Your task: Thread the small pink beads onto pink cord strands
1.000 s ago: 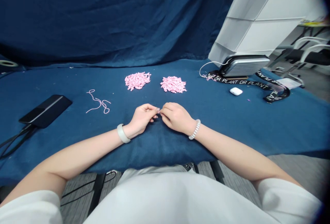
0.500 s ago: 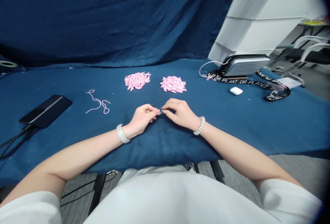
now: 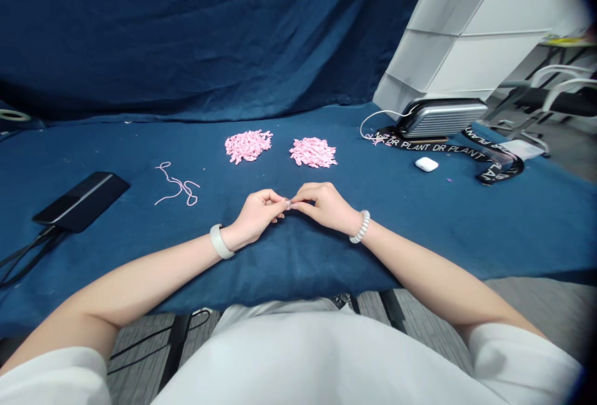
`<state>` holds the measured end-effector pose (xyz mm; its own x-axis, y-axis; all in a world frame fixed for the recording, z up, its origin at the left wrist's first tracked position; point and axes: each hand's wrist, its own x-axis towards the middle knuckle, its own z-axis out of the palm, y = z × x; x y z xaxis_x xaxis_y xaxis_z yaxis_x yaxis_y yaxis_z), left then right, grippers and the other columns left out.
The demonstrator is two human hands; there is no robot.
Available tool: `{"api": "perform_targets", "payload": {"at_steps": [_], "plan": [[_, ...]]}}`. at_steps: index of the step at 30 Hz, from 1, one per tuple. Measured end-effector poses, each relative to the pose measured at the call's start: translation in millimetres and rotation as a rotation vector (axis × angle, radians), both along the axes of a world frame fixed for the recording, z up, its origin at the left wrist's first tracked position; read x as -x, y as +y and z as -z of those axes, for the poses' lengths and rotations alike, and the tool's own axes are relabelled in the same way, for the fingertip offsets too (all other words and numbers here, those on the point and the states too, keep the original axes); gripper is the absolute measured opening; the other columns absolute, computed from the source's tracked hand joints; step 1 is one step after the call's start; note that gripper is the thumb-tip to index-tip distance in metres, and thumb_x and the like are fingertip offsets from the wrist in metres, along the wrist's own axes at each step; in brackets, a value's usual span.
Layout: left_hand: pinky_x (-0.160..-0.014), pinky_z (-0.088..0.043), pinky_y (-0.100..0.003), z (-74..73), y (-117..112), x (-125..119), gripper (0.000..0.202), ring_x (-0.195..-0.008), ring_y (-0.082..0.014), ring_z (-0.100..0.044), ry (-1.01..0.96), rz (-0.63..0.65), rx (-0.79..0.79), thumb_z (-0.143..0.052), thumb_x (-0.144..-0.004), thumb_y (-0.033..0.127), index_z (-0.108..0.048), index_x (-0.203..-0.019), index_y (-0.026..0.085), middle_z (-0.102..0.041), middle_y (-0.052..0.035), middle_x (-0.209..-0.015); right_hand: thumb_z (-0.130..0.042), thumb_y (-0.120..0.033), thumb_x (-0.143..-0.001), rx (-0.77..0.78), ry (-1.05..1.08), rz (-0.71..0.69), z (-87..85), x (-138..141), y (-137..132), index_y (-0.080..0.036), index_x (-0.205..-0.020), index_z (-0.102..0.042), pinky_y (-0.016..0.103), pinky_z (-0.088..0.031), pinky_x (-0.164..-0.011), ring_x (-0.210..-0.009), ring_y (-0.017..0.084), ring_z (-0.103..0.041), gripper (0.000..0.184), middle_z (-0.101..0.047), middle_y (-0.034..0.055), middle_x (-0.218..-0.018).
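My left hand (image 3: 255,214) and my right hand (image 3: 324,206) meet fingertip to fingertip on the blue cloth (image 3: 298,249), both pinched around a tiny piece between them that is too small to name. A white band sits on my left wrist, a bead bracelet on my right. Two heaps of small pink pieces lie just beyond my hands: the left heap (image 3: 248,145) and the right heap (image 3: 313,152). A loose pink string (image 3: 178,185) lies to the left of my hands.
A black phone (image 3: 81,200) with cables rests at the left. At the right stand a silver case (image 3: 441,117), a black printed lanyard (image 3: 471,153), a white earbud case (image 3: 426,164) and a white cabinet (image 3: 466,25). Blue cloth hangs behind.
My right hand lifted its wrist slightly and shifted a little right, fingertips staying against the left hand's. My left hand has hardly moved.
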<state>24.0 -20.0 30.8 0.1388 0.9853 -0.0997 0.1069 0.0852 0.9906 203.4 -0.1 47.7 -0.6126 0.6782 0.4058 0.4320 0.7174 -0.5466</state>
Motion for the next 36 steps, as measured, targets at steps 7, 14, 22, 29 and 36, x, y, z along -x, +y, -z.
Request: {"api": "perform_targets", "payload": {"at_steps": [7, 14, 22, 29, 36], "plan": [[-0.044, -0.038, -0.012, -1.1, 0.8, -0.1, 0.03, -0.052, -0.0039, -0.051, -0.019, 0.017, 0.031, -0.067, -0.064, 0.038, -0.057, -0.073, 0.011, -0.06, -0.0013, -0.064, -0.052, -0.023, -0.083, -0.035, -0.019, 0.001, 1.6, 0.2, 0.7, -0.016, -0.085, -0.07, 0.02, -0.044, -0.075, -0.076, 0.008, -0.058, 0.019, -0.065, 0.0029, -0.082], [-0.046, -0.041, -0.012, -5.4, 0.3, 1.2, 0.029, -0.052, -0.0044, -0.054, -0.042, 0.044, 0.087, -0.068, -0.065, 0.035, -0.058, -0.074, 0.01, -0.06, -0.002, -0.061, -0.05, -0.023, -0.084, -0.067, -0.101, -0.011, -0.6, 0.3, -1.9, -0.015, -0.086, -0.069, 0.019, -0.043, -0.075, -0.078, 0.008, -0.057, 0.02, -0.064, 0.0034, -0.082], [-0.051, -0.049, -0.017, -3.7, -0.2, 2.3, 0.027, -0.054, -0.008, -0.059, -0.029, 0.093, 0.118, -0.068, -0.065, 0.033, -0.057, -0.074, 0.01, -0.063, -0.0043, -0.063, -0.05, -0.028, -0.085, -0.028, -0.152, -0.076, -2.5, -2.0, 0.1, -0.015, -0.086, -0.068, 0.019, -0.042, -0.075, -0.077, 0.008, -0.057, 0.022, -0.063, 0.0034, -0.083], [-0.052, -0.05, -0.017, -3.1, -1.2, 3.4, 0.029, -0.055, -0.0083, -0.06, 0.01, 0.132, 0.089, -0.067, -0.067, 0.035, -0.059, -0.076, 0.009, -0.065, -0.0059, -0.064, -0.051, -0.027, -0.084, -0.013, -0.171, -0.087, -4.0, -2.5, -1.1, -0.015, -0.085, -0.069, 0.019, -0.042, -0.075, -0.077, 0.008, -0.057, 0.021, -0.064, 0.0035, -0.083], [-0.053, -0.051, -0.017, -2.7, -1.5, 3.5, 0.032, -0.056, -0.0094, -0.062, 0.021, 0.14, 0.104, -0.068, -0.066, 0.037, -0.059, -0.077, 0.008, -0.066, -0.0072, -0.065, -0.05, -0.027, -0.085, -0.032, -0.192, -0.119, -4.5, -2.5, -0.4, -0.014, -0.084, -0.068, 0.019, -0.042, -0.074, -0.078, 0.009, -0.058, 0.023, -0.064, 0.0051, -0.083]]}}
